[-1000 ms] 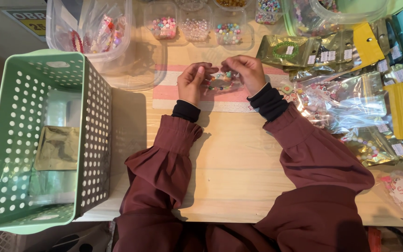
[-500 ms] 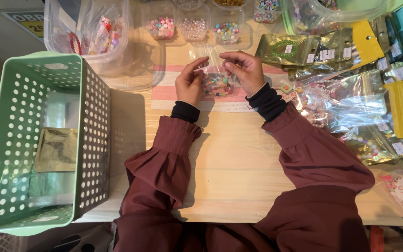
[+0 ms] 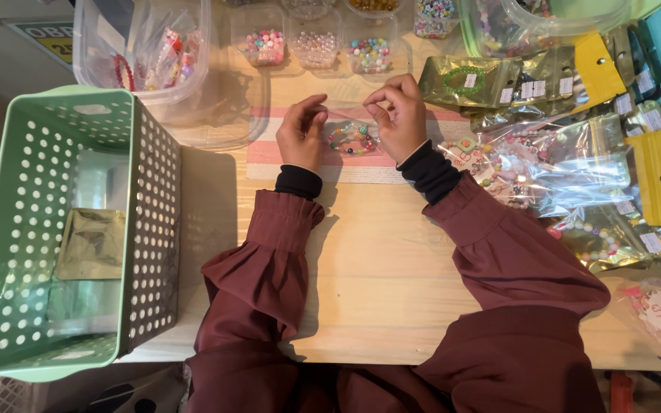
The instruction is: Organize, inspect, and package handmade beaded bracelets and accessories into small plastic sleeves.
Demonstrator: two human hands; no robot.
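Head view: the left hand [image 3: 301, 131] and the right hand [image 3: 399, 116] are close together above the middle of the wooden counter [image 3: 376, 275], at about 12 o'clock from the person's body. Between them they hold a small clear plastic bag [image 3: 352, 136] with a colourful bead bracelet [image 3: 350, 139] inside. The fingers [image 3: 314, 107] of the left hand are pressed together and pinch the upper left edge of the bag; the fingers [image 3: 380, 107] of the right hand pinch its upper right edge in the same way. The bag hangs just above a pink and white striped mat [image 3: 269, 157] that lies on the counter.

At 12 o'clock beyond the hands, small clear cups of beads [image 3: 315, 47] stand in a row. At 10 o'clock there is a clear plastic tub [image 3: 143, 50] with some bags in it. At 9 o'clock a light green perforated basket [image 3: 70, 229] stands at the counter edge, and a gold-coloured pouch [image 3: 93, 243] lies flat on its bottom. From 1 to 3 o'clock many clear packets with bracelets [image 3: 568, 164] lie overlapping one another, some with yellow header cards [image 3: 654, 176]. Both arms wear dark red sleeves [image 3: 262, 268] with black cuffs.
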